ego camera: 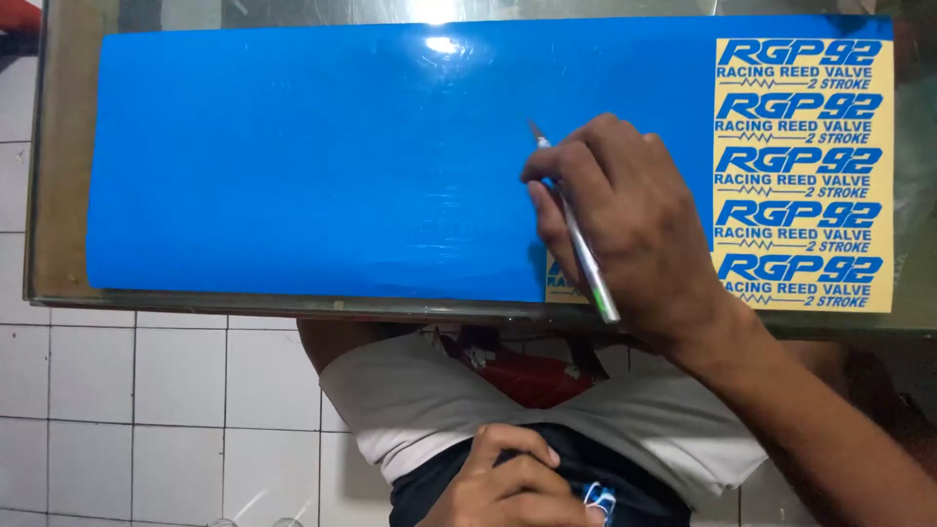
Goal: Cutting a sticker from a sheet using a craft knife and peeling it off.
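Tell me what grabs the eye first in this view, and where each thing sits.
A big glossy blue sheet covers most of the glass table. On its right end sits a pale yellow column of blue-printed stickers. The right hand holds a slim craft knife, tip on the blue; the left hand rests below at the waist.

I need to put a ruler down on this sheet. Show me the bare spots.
The blue vinyl sheet lies bare from its left edge to the right hand, which holds a craft knife. A narrow bare strip of the glass table runs along the sheet's left side. Crowded: the right end, with the hand and the column of yellow decals.
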